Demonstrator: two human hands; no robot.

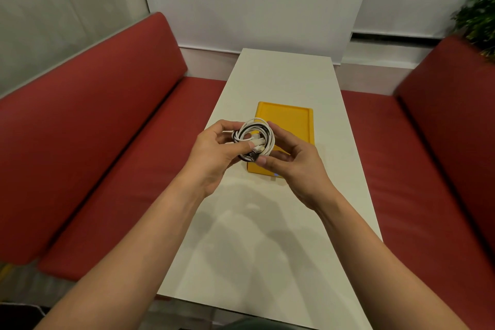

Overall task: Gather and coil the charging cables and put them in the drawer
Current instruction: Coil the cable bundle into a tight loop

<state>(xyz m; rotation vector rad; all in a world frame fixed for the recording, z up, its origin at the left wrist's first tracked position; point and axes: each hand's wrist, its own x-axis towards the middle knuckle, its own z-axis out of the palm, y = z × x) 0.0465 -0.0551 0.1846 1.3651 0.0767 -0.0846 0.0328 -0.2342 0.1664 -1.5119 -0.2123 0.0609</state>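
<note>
**Both hands hold the coiled cables over the tray**

The left hand (214, 151) and right hand (293, 162) grip a bundle of white and black cables (255, 139) between them, fingers and thumbs curled around its two sides. The coil is held in the air above the white table (267, 236), over the near left corner of a yellow tray (290, 126). Red benches (88, 128) run along both sides of the table.
</note>
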